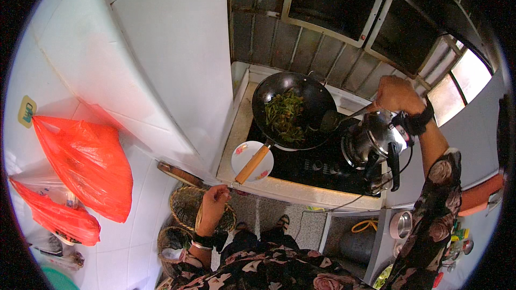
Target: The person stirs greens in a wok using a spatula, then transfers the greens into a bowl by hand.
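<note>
A black wok (pixel 318 88) with a wooden handle stands on the stove, and cooked leafy greens (pixel 284 117) lie in its left part. My right hand (pixel 397 94) is closed around the handle of a spatula (pixel 329 121), whose dark blade rests inside the wok's right side. Just below that hand is a shiny metal pressure cooker (pixel 365 139) with black handles. My left hand (pixel 213 205) hangs near the counter's front edge with its fingers curled, below the end of the wok's handle, and seems to hold nothing. A white floral plate (pixel 242 161) sits partly under the wok's handle.
The black glass cooktop (pixel 298 167) has a pale counter rim. White tiled wall stands to the left, with red plastic bags (pixel 92 165) hanging from a hook. Woven baskets (pixel 183 209) stand on the floor at lower left. A gas cylinder (pixel 358 245) is under the counter at right.
</note>
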Action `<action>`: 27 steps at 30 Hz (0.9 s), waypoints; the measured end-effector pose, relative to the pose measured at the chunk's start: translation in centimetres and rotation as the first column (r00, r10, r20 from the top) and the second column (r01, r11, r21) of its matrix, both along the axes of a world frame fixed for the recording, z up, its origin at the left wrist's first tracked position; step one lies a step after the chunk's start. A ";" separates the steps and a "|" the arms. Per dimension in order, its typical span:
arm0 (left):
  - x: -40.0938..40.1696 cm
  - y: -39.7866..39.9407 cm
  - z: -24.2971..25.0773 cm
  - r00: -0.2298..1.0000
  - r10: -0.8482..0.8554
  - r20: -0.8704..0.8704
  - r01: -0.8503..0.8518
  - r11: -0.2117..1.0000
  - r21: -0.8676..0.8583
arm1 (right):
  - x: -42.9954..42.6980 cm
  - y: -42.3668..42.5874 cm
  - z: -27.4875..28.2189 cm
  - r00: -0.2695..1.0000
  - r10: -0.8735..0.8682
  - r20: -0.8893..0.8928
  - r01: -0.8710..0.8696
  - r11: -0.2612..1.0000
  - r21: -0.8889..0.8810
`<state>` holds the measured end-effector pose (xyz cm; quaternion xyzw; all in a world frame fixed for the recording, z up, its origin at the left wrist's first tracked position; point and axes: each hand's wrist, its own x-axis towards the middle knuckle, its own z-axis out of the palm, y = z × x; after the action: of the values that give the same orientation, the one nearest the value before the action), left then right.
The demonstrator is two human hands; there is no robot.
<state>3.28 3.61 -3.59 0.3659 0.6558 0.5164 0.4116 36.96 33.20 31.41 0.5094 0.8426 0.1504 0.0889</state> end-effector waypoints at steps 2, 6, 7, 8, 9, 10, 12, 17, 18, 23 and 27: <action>-0.2 -0.8 -0.1 0.998 0.020 -0.052 -0.019 0.999 0.031 | -2.3 0.5 -0.2 0.988 -0.108 0.113 0.120 0.987 -0.105; -1.0 -2.9 -0.5 0.995 0.101 -0.028 -0.102 0.994 -0.034 | -5.0 1.2 -4.7 0.999 0.037 0.016 -0.035 0.991 -0.131; -0.7 -2.3 -0.4 0.996 0.060 -0.069 -0.063 0.997 -0.041 | -3.8 1.9 -6.1 0.999 0.015 -0.035 -0.020 0.991 -0.133; -0.4 -1.7 -0.3 0.993 0.034 -0.116 -0.041 0.998 -0.054 | -2.8 2.4 -6.7 0.996 0.008 -0.093 -0.021 0.990 -0.139; -0.2 -1.4 -0.3 0.993 0.035 -0.110 -0.039 0.998 -0.041 | -2.5 1.9 -5.8 0.996 0.009 -0.087 -0.020 0.992 -0.127; -0.5 -2.1 -0.3 0.996 0.056 -0.074 -0.058 0.998 -0.029 | -2.7 1.3 -6.2 0.989 0.026 -0.144 -0.041 0.994 -0.101; -1.3 -3.4 -0.2 0.994 0.094 -0.049 -0.095 0.995 -0.028 | -2.3 1.0 -7.4 0.955 0.127 -0.266 -0.130 0.992 0.008; -1.6 -3.4 -1.6 0.996 0.089 -0.012 -0.089 0.996 0.025 | 2.7 3.0 -8.4 0.950 0.054 -0.307 -0.087 0.992 -0.095; -1.3 -3.3 -1.6 0.996 0.089 -0.012 -0.089 0.996 0.030 | 3.2 3.4 -9.1 0.957 -0.008 -0.291 -0.015 0.997 -0.079; -0.4 -2.3 -2.1 0.998 0.024 -0.063 -0.022 0.999 0.042 | 7.7 8.7 -16.1 0.918 0.090 -0.387 -0.109 0.994 -0.029; 0.1 -2.5 -1.3 0.996 0.062 -0.066 -0.064 0.998 -0.022 | 3.1 4.5 -14.6 0.837 -0.021 -0.546 -0.083 0.983 -0.166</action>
<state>3.39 1.07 -4.88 0.3567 0.6864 0.5089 0.3777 40.06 37.68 16.76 0.5070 0.8512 -0.0776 -0.1108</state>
